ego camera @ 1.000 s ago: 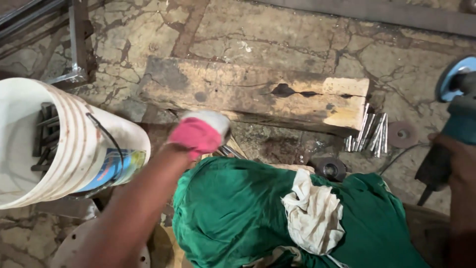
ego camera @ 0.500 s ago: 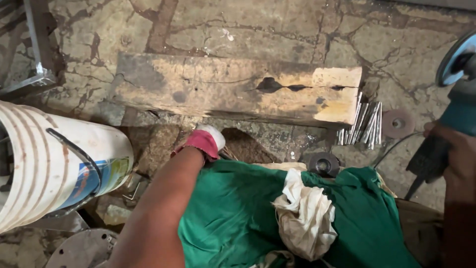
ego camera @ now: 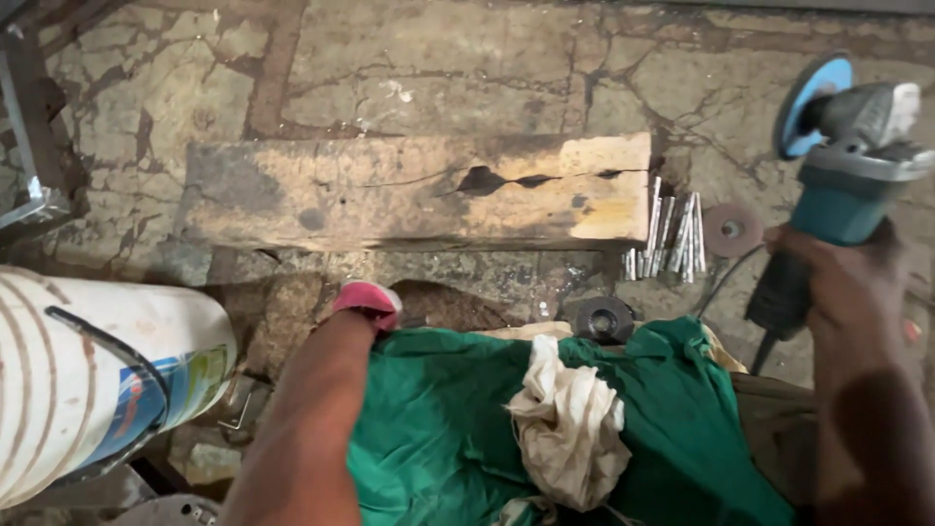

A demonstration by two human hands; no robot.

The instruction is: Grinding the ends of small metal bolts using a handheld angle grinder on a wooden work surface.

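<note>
My left hand wears a pink glove and reaches down to the floor just below a long, cracked wooden block, at the top edge of a green cloth. Its fingers are hidden behind the glove's back. My right hand grips the handle of a teal angle grinder, held up at the right with its blue-guarded disc pointing away from me. The grinder's cord hangs down toward the floor.
A bundle of short metal rods and a loose round disc lie at the block's right end. A black round part sits by the cloth. A white rag lies on the cloth. A white bucket stands at left, with a metal frame behind it.
My left hand has dropped from beside the bucket to the floor at the cloth's edge. The grinder has come further into view at the right as my head turned.
</note>
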